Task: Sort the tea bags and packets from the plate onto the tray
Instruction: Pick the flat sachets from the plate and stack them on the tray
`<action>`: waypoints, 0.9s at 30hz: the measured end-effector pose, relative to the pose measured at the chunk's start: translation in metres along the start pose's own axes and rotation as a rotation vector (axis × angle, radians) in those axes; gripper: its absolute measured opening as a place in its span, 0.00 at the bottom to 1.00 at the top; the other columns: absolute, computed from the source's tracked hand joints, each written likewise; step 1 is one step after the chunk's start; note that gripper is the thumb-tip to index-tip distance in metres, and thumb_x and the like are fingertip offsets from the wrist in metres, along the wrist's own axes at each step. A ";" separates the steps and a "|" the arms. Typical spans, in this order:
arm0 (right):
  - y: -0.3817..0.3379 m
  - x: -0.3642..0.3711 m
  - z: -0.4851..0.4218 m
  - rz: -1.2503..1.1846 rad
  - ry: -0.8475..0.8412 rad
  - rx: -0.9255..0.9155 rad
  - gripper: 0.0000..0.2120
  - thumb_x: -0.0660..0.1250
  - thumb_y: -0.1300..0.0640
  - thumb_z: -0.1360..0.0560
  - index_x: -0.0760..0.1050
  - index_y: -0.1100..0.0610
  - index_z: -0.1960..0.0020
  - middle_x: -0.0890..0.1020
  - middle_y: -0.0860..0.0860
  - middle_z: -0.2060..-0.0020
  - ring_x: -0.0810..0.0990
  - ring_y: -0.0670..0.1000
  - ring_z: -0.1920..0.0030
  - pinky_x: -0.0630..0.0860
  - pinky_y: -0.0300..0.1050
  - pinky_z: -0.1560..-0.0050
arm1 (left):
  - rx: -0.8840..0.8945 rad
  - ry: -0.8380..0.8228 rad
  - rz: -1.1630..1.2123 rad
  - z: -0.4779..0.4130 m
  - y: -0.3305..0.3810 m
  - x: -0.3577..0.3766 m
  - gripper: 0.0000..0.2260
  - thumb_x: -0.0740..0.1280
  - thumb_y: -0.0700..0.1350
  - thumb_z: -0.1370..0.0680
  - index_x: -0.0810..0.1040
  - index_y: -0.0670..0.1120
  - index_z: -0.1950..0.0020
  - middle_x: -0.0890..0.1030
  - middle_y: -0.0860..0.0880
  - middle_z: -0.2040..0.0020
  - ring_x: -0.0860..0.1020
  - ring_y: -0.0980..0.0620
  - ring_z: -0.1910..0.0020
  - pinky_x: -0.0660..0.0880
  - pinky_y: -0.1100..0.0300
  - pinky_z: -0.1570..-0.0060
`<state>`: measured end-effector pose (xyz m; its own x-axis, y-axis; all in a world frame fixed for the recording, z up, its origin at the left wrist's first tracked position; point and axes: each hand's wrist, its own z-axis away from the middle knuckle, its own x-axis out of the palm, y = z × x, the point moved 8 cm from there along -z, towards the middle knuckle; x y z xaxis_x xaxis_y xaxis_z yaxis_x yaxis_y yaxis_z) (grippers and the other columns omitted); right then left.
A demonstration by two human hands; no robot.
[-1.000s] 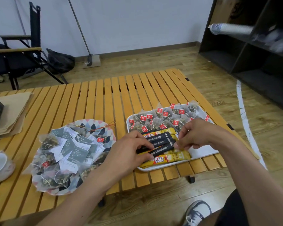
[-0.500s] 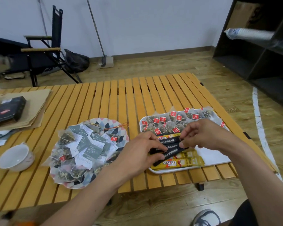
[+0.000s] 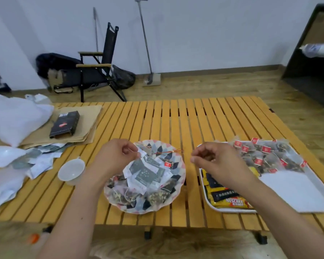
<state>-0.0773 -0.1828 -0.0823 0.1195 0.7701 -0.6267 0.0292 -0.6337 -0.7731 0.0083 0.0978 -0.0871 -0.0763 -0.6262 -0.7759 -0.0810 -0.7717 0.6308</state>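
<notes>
- Left hand (image 3: 116, 156) — fingers curled, pinching a packet (image 3: 143, 158) by its corner at the far-left edge of the plate (image 3: 182, 176).
- Right hand (image 3: 211, 158) — curled over the left end of the tray (image 3: 297, 193); I cannot tell whether it holds anything.
- Tea bags (image 3: 260, 156) lie along the tray's far side.

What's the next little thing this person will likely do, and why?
Probably lift a grey packet off the plate with the left hand and carry it to the bare part of the tray. The plate is heaped, that hand's curled fingers are at the pile, and the tray holds only tea bags and coffee sticks.
</notes>
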 end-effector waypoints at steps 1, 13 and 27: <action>-0.006 0.014 -0.004 0.016 -0.028 0.004 0.07 0.76 0.47 0.26 0.82 0.48 0.51 0.85 0.42 0.59 0.82 0.39 0.58 0.79 0.39 0.55 | -0.025 0.029 -0.024 -0.002 -0.008 -0.005 0.06 0.78 0.47 0.26 0.83 0.51 0.52 0.83 0.53 0.58 0.82 0.51 0.58 0.77 0.58 0.60; -0.038 0.133 -0.023 0.589 -0.209 0.160 0.50 0.74 0.26 0.39 0.68 0.56 0.28 0.74 0.53 0.33 0.69 0.57 0.29 0.71 0.52 0.30 | 0.027 -0.027 -0.179 -0.017 -0.029 -0.008 0.14 0.75 0.39 0.26 0.84 0.53 0.43 0.79 0.54 0.57 0.80 0.51 0.57 0.77 0.57 0.58; -0.034 0.135 -0.033 -0.017 -0.223 0.321 0.20 0.82 0.49 0.35 0.81 0.52 0.46 0.86 0.47 0.55 0.84 0.48 0.56 0.79 0.45 0.56 | -0.013 -0.289 -0.095 -0.018 -0.039 0.021 0.29 0.78 0.39 0.29 0.77 0.60 0.31 0.77 0.52 0.49 0.79 0.52 0.55 0.82 0.52 0.50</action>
<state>-0.0290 -0.0601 -0.1370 -0.0982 0.8001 -0.5918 -0.2873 -0.5921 -0.7529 0.0275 0.1127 -0.1276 -0.3492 -0.4949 -0.7957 -0.0888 -0.8278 0.5539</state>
